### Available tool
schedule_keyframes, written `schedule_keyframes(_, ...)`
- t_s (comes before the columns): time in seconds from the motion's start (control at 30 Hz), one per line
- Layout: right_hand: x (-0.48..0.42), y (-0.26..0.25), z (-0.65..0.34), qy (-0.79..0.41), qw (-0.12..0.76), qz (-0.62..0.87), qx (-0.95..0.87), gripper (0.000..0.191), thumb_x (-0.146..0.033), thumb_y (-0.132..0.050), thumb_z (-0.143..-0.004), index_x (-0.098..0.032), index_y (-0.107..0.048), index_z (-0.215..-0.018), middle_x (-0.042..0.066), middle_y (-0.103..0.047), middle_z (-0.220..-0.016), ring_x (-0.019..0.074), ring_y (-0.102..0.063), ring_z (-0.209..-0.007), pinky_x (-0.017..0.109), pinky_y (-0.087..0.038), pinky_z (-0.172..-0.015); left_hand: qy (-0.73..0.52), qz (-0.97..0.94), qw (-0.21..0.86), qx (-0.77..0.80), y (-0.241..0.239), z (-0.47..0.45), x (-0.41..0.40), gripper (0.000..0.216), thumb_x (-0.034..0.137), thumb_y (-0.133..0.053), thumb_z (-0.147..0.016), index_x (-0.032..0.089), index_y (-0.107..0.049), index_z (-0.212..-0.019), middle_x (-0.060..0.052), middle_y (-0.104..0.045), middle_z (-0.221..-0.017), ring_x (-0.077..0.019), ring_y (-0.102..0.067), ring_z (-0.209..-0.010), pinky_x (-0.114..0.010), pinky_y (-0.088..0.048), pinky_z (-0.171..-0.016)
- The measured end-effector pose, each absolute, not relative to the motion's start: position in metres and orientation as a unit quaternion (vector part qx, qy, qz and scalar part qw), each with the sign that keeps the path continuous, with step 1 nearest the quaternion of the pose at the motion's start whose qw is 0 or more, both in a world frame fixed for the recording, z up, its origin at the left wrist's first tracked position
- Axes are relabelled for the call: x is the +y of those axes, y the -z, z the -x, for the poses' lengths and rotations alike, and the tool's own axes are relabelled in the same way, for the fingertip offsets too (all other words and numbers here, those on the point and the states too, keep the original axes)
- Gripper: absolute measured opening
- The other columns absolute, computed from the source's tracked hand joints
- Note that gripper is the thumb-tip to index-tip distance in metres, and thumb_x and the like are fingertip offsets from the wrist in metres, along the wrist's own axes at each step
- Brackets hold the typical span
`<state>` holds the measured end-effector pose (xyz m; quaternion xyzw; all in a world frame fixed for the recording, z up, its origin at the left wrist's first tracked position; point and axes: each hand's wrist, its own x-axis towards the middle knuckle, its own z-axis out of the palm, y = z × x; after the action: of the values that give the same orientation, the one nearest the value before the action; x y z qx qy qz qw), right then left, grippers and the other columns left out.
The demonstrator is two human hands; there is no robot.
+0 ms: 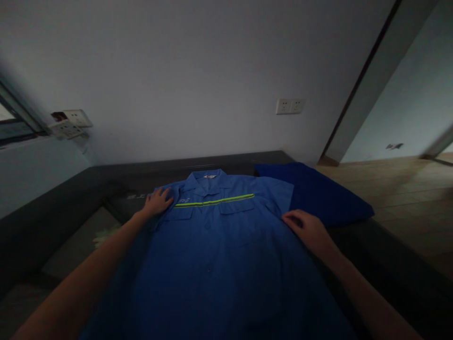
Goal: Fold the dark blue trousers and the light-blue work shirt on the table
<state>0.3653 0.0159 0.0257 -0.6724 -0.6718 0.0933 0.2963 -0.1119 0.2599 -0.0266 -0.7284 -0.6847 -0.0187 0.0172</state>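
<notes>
A blue short-sleeved work shirt (pixel 212 241) lies front side up, its collar pointing away from me. A yellow-green stripe crosses the chest above two flap pockets. My left hand (pixel 159 202) rests flat with its fingers spread on the shirt's left shoulder, where the sleeve looks folded inward. At the other side, my right hand (pixel 309 231) pinches the shirt's edge just below the right sleeve, thumb and forefinger together. That right sleeve is spread outward. The lower end of the shirt runs out of view in dim light.
A darker blue folded cloth (pixel 322 196) lies on the right, partly under the sleeve. The dark surface (pixel 163 165) beneath ends at a pale wall with sockets (pixel 290 106). A pale, ruffled object (pixel 104 236) is beside my left forearm. Wooden floor (pixel 399 189) shows at right.
</notes>
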Motion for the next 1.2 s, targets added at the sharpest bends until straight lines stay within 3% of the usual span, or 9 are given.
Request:
schedule_keyframes(0.17,0.030,-0.021,-0.391,-0.043,0.223,0.757,-0.612,0.028,-0.042,-0.051,-0.087,-0.020,-0.065,-0.078,0.005,-0.068,-0.076,0.0197,-0.062,-0.070,0.030,-0.040,-0.061,0.165,0.754,0.075,-0.631,-0.029,0.045,0.258,0.053,0.026,-0.052,-0.085,0.013,-0.045,-0.136,-0.017,-0.044,-0.140,-0.0356,-0.040,-0.128,-0.056,-0.031,-0.105)
schedule_keyframes(0.27,0.033,-0.013,-0.388,-0.018,0.182,0.772,-0.608,0.037,-0.049,-0.047,-0.089,-0.019,-0.063,-0.076,0.007,-0.066,-0.076,0.0202,-0.061,-0.069,0.030,-0.037,-0.058,0.178,0.810,0.061,-0.555,-0.055,-0.032,0.258,0.040,0.023,-0.051,-0.086,0.023,-0.055,-0.126,-0.007,-0.054,-0.131,-0.0281,-0.047,-0.122,-0.048,-0.034,-0.105)
schedule_keyframes(0.3,0.034,-0.010,-0.385,-0.002,0.172,0.773,-0.610,0.038,-0.051,-0.046,-0.089,-0.019,-0.062,-0.076,0.007,-0.066,-0.077,0.0209,-0.061,-0.071,0.030,-0.037,-0.059,0.189,0.842,0.037,-0.504,-0.060,-0.062,0.256,0.036,0.021,-0.051,-0.086,0.021,-0.059,-0.121,-0.009,-0.057,-0.127,-0.0290,-0.048,-0.121,-0.049,-0.034,-0.105)
schedule_keyframes(0.4,0.035,-0.006,-0.375,0.044,0.135,0.777,-0.613,0.041,-0.055,-0.047,-0.089,-0.017,-0.061,-0.080,0.010,-0.065,-0.084,0.0249,-0.061,-0.080,0.033,-0.038,-0.065,0.189,0.889,-0.001,-0.418,-0.063,-0.153,0.246,0.031,0.019,-0.050,-0.086,0.023,-0.063,-0.114,-0.004,-0.064,-0.115,-0.0200,-0.057,-0.110,-0.033,-0.042,-0.099)
schedule_keyframes(0.53,0.035,-0.003,-0.367,0.073,0.099,0.788,-0.604,0.041,-0.053,-0.046,-0.090,-0.014,-0.060,-0.088,0.014,-0.065,-0.093,0.0287,-0.059,-0.090,0.037,-0.037,-0.073,0.178,0.920,-0.116,-0.330,-0.052,-0.259,0.223,0.033,0.015,-0.047,-0.086,0.016,-0.061,-0.116,-0.008,-0.066,-0.110,-0.0188,-0.060,-0.104,-0.029,-0.044,-0.095)
schedule_keyframes(0.67,0.035,-0.001,-0.366,0.085,0.104,0.796,-0.590,0.040,-0.049,-0.043,-0.093,-0.013,-0.059,-0.094,0.015,-0.064,-0.096,0.0297,-0.058,-0.093,0.038,-0.037,-0.075,0.139,0.915,-0.156,-0.346,-0.039,-0.329,0.210,0.041,0.028,-0.046,-0.092,0.017,-0.048,-0.131,-0.013,-0.063,-0.121,-0.0227,-0.060,-0.111,-0.033,-0.045,-0.095)
schedule_keyframes(0.97,0.038,0.000,-0.371,0.066,0.129,0.795,-0.590,0.027,-0.042,-0.048,-0.093,-0.017,-0.057,-0.090,0.013,-0.064,-0.095,0.0277,-0.057,-0.093,0.036,-0.037,-0.075,0.077,0.883,-0.188,-0.424,-0.029,-0.375,0.214,0.051,0.055,-0.051,-0.085,0.014,-0.060,-0.114,-0.023,-0.061,-0.121,-0.0369,-0.056,-0.116,-0.048,-0.045,-0.094)
schedule_keyframes(1.07,0.041,0.003,-0.375,0.055,0.153,0.789,-0.592,0.021,-0.037,-0.049,-0.092,-0.018,-0.055,-0.085,0.010,-0.064,-0.092,0.0263,-0.057,-0.091,0.035,-0.036,-0.074,0.092,0.867,-0.201,-0.446,-0.032,-0.374,0.214,0.046,0.048,-0.061,-0.081,0.013,-0.063,-0.111,-0.024,-0.061,-0.119,-0.0378,-0.055,-0.118,-0.047,-0.044,-0.095)
schedule_keyframes(1.2,0.047,0.006,-0.386,0.034,0.222,0.777,-0.588,0.015,-0.028,-0.048,-0.089,-0.020,-0.051,-0.077,0.006,-0.062,-0.084,0.0223,-0.057,-0.083,0.032,-0.036,-0.071,0.117,0.852,-0.235,-0.453,-0.040,-0.369,0.220,0.031,0.024,-0.067,-0.077,0.014,-0.064,-0.106,-0.022,-0.065,-0.112,-0.0330,-0.060,-0.112,-0.040,-0.046,-0.093)
